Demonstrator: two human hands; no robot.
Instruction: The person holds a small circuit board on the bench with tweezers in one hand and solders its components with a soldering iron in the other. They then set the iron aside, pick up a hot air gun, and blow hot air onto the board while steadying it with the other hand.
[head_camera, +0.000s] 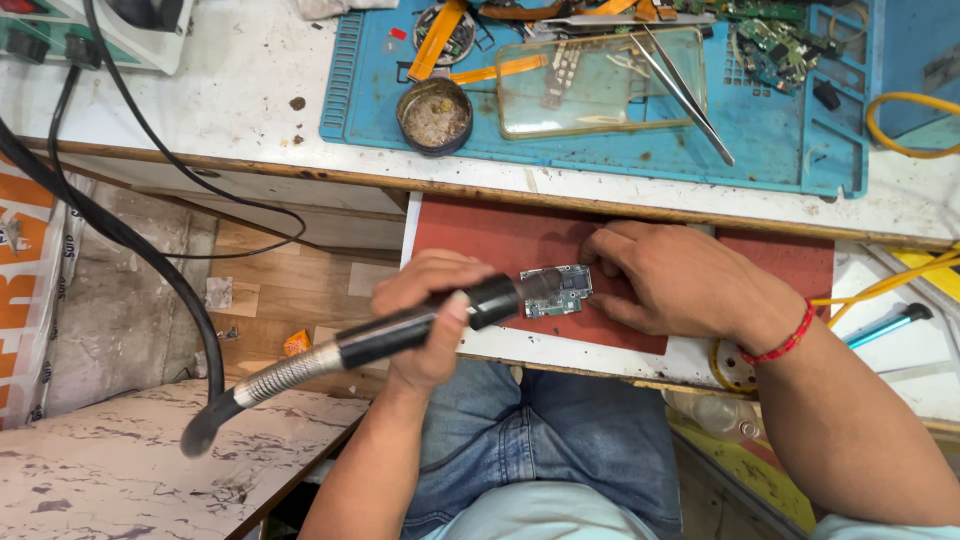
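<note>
Counted: two hands, left (425, 315) and right (680, 280); one hot-air wand (400, 330); one small circuit board (556, 291). On the bench: one blue mat (770, 150), one round tin (434, 115), one pair of tweezers (685, 95).

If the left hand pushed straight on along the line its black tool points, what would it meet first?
Most likely the small circuit board: the left hand aims the black handpiece right at it, nozzle almost over its edge. The right hand pins the board just beyond.

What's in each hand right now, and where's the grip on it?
The left hand has its grip around the black handle of the hot-air wand. The right hand pins the small circuit board by its right edge against the red mat.
</note>
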